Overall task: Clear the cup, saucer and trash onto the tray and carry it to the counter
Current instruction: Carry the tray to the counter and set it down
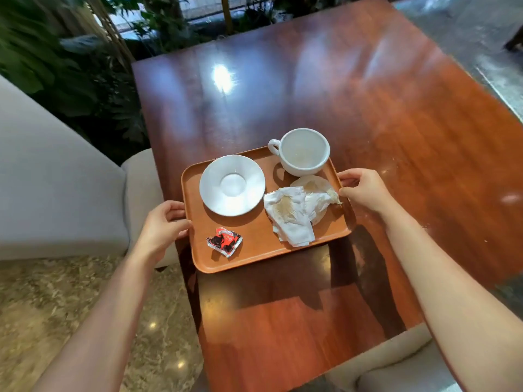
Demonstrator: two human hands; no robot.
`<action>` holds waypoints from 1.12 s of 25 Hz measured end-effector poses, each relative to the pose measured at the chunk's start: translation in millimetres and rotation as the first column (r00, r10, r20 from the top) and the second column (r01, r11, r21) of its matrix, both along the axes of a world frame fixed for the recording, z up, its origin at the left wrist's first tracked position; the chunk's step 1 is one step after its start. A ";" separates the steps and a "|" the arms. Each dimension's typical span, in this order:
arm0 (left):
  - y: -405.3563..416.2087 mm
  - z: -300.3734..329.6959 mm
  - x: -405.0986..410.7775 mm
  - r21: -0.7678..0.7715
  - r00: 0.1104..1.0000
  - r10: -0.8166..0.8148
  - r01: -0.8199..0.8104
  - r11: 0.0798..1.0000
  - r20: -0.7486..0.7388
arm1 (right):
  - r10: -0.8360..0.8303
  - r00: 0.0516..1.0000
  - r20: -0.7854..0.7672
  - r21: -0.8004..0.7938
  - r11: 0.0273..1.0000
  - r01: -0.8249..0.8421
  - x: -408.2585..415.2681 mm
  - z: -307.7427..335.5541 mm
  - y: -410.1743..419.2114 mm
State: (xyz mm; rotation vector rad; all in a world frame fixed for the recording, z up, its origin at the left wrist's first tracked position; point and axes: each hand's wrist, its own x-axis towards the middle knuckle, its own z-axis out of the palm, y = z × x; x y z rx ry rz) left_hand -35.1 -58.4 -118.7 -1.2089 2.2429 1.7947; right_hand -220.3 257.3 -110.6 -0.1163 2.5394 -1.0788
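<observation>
An orange-brown tray [254, 257] is held over the near left part of a red-brown wooden table [368, 94]. On the tray stand a white saucer [232, 185] at the left and an empty white cup [304, 151] at the back right. A stained crumpled napkin [297, 213] lies at the right, and a red and black wrapper [225, 241] at the front left. My left hand [162, 224] grips the tray's left edge. My right hand [363, 189] grips its right edge. The tray casts a shadow on the table beneath it.
A grey sofa [56, 179] stands left of the table, with green plants [70, 66] behind it. Another grey seat [396, 366] sits at the near right corner. Marble floor [42, 306] shows at the lower left.
</observation>
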 end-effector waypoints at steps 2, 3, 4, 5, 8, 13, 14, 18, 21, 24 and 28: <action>-10.8 11.0 24.0 0.024 0.999 0.033 -0.033 0.999 -0.025 | 0.076 0.997 -0.005 -0.001 0.997 -0.076 8.4 13.0 -12.3; -15.3 18.1 37.5 0.027 0.998 0.046 -0.045 0.999 -0.035 | 0.111 0.994 -0.005 0.002 0.994 -0.111 13.5 19.9 -18.8; -18.5 25.1 50.9 0.027 0.997 0.063 -0.062 0.998 -0.047 | 0.142 0.990 -0.001 0.005 0.990 -0.142 18.1 26.5 -24.8; -20.9 32.4 64.1 0.031 0.994 0.091 -0.089 0.996 -0.060 | 0.165 0.986 0.008 -0.001 0.986 -0.165 22.6 32.5 -30.5; -24.2 53.5 101.2 0.039 0.981 0.168 -0.165 0.986 -0.102 | 0.241 0.970 0.042 -0.060 0.969 -0.238 41.9 51.1 -47.4; -33.6 80.0 171.6 0.038 0.957 0.259 -0.257 0.966 -0.132 | 0.354 0.935 0.033 -0.140 0.927 -0.347 78.4 76.7 -77.6; -34.8 83.9 187.3 0.042 0.949 0.283 -0.280 0.959 -0.137 | 0.385 0.923 0.024 -0.140 0.915 -0.378 86.2 79.6 -83.9; -38.8 93.7 246.6 0.078 0.908 0.389 -0.381 0.921 -0.156 | 0.454 0.891 0.014 -0.172 0.879 -0.445 121.4 94.0 -115.7; -44.3 96.0 297.6 0.095 0.870 0.466 -0.457 0.885 -0.158 | 0.519 0.855 -0.002 -0.184 0.840 -0.511 157.5 104.8 -146.4; -53.4 100.5 352.8 0.096 0.828 0.540 -0.532 0.842 -0.148 | 0.576 0.818 0.000 -0.208 0.800 -0.563 197.0 113.3 -181.4; -57.6 112.4 421.5 0.072 0.762 0.634 -0.631 0.773 -0.130 | 0.673 0.739 -0.042 -0.226 0.714 -0.663 247.2 123.5 -234.0</action>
